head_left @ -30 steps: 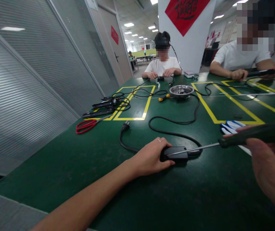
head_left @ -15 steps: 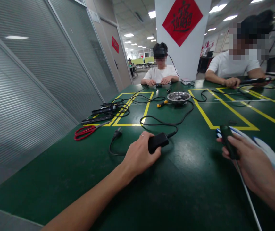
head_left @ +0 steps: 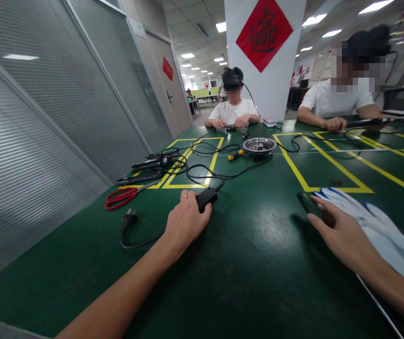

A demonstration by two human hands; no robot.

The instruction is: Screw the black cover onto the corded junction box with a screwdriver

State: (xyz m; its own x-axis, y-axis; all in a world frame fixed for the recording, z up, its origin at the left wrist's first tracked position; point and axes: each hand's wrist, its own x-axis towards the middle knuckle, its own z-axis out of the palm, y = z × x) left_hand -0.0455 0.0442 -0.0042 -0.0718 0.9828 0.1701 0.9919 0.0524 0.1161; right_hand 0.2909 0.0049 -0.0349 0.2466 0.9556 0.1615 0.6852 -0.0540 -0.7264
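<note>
My left hand point(head_left: 187, 219) is closed around a black power adapter point(head_left: 207, 200) on the green table point(head_left: 244, 282). From the adapter one cord runs back toward a metal bowl, and the other ends in a black plug point(head_left: 129, 218) to the left. In my right hand point(head_left: 343, 235) is a screwdriver point(head_left: 308, 203) with a dark green handle. Its long thin shaft passes under the hand and comes out toward the lower right. White gloves with blue edging point(head_left: 382, 230) lie beside and beyond the right hand.
Red-handled scissors point(head_left: 121, 197) and black strips with tangled cords point(head_left: 152, 165) lie at the left. A metal bowl point(head_left: 259, 147) holding small dark items stands mid-table, near a yellow-and-black handled tool point(head_left: 236, 155). Two people sit across the table, their hands on dark objects.
My left hand has shifted left with the adapter, and the plug has slid left too. My right hand has moved left and turned, lowering the screwdriver handle.
</note>
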